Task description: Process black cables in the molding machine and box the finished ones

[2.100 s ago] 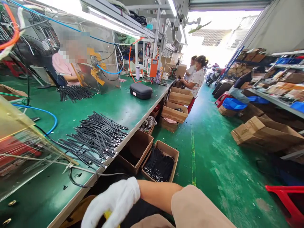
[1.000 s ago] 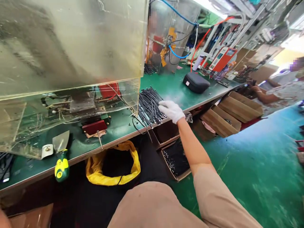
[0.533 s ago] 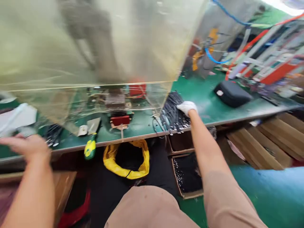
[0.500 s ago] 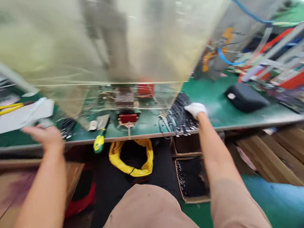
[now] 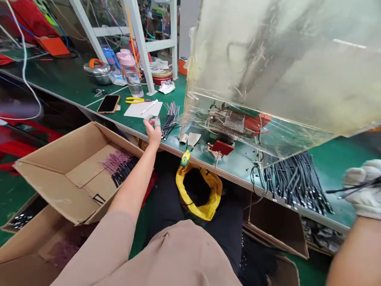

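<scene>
My right hand (image 5: 363, 184), in a white glove, is at the right edge. Its fingers are closed around a few black cables (image 5: 339, 191), and part of the hand lies outside the view. Just left of it, a pile of black cables (image 5: 297, 178) with pale tips lies along the bench edge. Over the bench's front edge on the left is my left hand (image 5: 153, 131), bare except for greyish covers on the fingertips. Its fingers are apart, and I see nothing held in them. Nearest to it are a small bundle of cables (image 5: 169, 125) and a white sheet (image 5: 133, 110).
A clear plastic shield (image 5: 268, 79) hangs over a small machine with a red block (image 5: 223, 147). A scraper (image 5: 187, 155) overhangs the edge above a yellow-rimmed bag (image 5: 216, 206). Cardboard box (image 5: 56, 159), phone (image 5: 108, 104), pliers (image 5: 135, 100) and bottle (image 5: 131, 73) are on the left.
The view has swung left, bringing in the box and phone. My right hand has come away from the cable pile to the right with some cables. My left hand stays by the white sheet.
</scene>
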Motion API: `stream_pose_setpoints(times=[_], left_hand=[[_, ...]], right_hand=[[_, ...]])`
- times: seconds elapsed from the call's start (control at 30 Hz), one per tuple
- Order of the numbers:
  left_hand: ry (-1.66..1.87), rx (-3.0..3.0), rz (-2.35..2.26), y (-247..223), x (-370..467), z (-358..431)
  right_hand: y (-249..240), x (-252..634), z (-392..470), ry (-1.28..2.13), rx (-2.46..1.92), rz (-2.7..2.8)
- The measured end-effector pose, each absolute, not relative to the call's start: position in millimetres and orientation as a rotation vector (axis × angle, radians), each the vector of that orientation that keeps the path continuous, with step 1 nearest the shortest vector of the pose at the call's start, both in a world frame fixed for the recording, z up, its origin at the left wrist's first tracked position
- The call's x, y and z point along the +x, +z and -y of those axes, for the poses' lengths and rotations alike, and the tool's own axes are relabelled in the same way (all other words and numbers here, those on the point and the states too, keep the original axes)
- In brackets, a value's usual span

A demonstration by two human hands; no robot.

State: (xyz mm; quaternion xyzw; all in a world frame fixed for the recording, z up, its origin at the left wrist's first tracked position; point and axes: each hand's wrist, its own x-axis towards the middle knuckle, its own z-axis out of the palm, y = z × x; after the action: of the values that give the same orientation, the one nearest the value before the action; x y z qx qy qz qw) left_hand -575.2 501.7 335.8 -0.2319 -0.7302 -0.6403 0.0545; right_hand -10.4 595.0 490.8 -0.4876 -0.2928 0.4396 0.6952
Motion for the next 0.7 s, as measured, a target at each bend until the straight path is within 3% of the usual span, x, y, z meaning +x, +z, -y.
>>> stream_pose_setpoints(times=[0.2,0.47,0.7], left_hand=[[-1.715,-1.25,2.095,344.2,-493.4,-439.3],[-0.825,-1.778,2.442,328.1,-429.9,-443.5],[-0.82,-1.901,2.381,316.7,-456.9,-448.6]], right_hand=[[494.0,-34.9,-524.6,1.073,-1.022,0.865],[476.1,-57.6,-493.0,1.104,-1.007,0.814],[448.1,-62.6,-460.9,1.411,-0.884,0.769]])
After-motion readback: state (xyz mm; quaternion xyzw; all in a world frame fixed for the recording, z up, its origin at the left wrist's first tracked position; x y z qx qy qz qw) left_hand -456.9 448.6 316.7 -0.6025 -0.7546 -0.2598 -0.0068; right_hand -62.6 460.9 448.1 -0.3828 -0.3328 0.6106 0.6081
